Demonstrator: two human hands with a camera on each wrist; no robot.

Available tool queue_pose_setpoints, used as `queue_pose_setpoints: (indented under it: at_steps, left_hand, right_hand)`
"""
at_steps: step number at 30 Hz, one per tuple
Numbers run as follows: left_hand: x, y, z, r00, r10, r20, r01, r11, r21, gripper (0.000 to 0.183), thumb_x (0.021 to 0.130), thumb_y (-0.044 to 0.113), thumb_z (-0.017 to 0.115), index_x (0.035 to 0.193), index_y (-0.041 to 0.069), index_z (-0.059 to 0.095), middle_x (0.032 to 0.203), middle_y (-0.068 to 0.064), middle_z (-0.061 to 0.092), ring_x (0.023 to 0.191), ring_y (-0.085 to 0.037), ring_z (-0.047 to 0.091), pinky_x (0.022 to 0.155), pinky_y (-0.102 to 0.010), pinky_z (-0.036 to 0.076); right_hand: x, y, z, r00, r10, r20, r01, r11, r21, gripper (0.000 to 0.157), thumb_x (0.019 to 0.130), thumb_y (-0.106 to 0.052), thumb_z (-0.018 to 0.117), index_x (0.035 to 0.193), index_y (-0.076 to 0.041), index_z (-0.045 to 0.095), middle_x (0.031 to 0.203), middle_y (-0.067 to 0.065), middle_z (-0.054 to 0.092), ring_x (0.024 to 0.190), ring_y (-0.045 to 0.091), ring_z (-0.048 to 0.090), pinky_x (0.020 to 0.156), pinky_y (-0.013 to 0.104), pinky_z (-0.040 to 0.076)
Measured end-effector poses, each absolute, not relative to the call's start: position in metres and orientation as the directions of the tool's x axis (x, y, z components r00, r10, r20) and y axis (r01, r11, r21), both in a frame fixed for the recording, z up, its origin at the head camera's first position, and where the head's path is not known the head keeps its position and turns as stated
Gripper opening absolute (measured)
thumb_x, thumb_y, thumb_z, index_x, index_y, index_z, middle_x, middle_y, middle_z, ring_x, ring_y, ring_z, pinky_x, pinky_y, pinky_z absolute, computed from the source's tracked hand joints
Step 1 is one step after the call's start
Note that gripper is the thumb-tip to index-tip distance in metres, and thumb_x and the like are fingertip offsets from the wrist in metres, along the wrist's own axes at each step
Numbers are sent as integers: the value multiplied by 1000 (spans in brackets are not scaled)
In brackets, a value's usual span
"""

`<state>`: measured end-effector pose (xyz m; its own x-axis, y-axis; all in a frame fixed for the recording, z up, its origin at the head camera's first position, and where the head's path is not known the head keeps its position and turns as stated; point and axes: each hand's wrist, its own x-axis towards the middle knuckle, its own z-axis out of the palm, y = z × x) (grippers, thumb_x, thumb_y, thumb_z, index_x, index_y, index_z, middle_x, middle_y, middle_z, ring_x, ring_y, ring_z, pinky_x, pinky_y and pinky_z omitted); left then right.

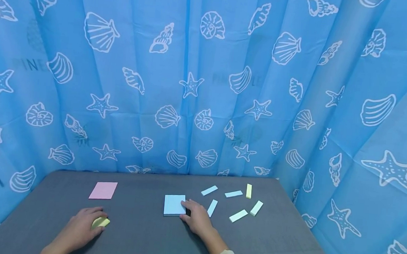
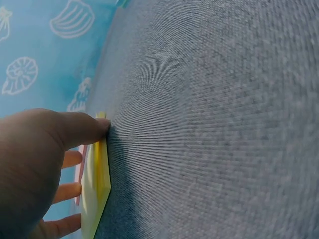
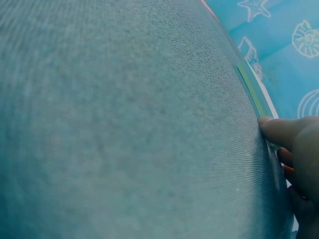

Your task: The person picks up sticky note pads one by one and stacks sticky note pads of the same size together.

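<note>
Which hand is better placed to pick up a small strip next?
Probably the right hand: though pinching the blue pad, it is close to the strips. The left hand grips the yellow pad, farther away.

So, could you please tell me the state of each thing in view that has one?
Left hand: holding the yellow pad.
Yellow pad: held between thumb and fingers.
Right hand: gripping the blue pad.
Blue pad: lying flat, gripped at its right side.
Pink pad: lying flat, untouched.
Blue strips: three, lying loose.
Pale green strips: two, lying loose.
Yellow strip: lying loose.
Curtain: hanging in folds.
</note>
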<state>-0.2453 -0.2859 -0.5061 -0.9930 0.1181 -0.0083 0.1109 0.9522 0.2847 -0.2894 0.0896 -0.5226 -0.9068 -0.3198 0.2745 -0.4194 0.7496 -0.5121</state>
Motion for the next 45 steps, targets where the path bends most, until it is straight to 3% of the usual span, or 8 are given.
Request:
queue_pose_setpoints:
  at_steps: [6,14,23,31,38,45]
  left_hand:
    - [-247,-285,-506,-995,102,13,101,956,275,30,82,27,76,108,13,71,120,-19,62,110,-45,53,86,-66,40]
    - [-254,-293,-502,-999,47,21,52,909,414,37,81,27,77,111,8,69,108,-11,66,91,-27,58,78,-55,46]
    - [-253,-300,-502,-1000,15,11,19,860,510,47,82,37,77,117,7,67,118,-20,62,104,-38,57,85,-61,42]
    - [-250,-303,-505,-1000,-9,11,-2,834,552,54,82,44,75,119,5,66,121,-23,61,106,-40,56,85,-59,43]
    - [-244,-305,-504,-1000,7,23,18,857,515,61,82,50,73,117,1,66,125,-30,56,116,-53,47,92,-66,36]
    - [-242,-311,-503,-990,-87,-107,-115,949,292,80,71,64,74,119,1,65,128,-39,46,109,-60,41,86,-72,34]
  right_hand:
    - [-289,89,-524,-907,-321,271,-418,751,-511,46,91,-21,70,134,-10,59,137,14,55,128,31,49,100,50,40]
    - [-291,89,-524,-908,-320,272,-418,746,-518,45,91,-21,70,134,-10,60,137,13,56,129,30,49,101,50,40]
    - [-294,90,-525,-912,-315,262,-409,746,-526,46,91,-22,70,134,-11,60,137,12,56,129,29,49,101,50,40]
    - [-292,90,-526,-904,-321,281,-425,742,-519,45,91,-21,70,134,-11,60,136,13,56,128,30,49,100,50,40]
    - [-292,90,-525,-909,-319,267,-415,740,-529,46,92,-23,69,135,-12,59,137,11,56,129,29,48,102,49,39]
    - [-289,90,-523,-900,-327,288,-433,735,-522,45,91,-20,70,133,-9,60,136,13,56,128,30,49,101,50,40]
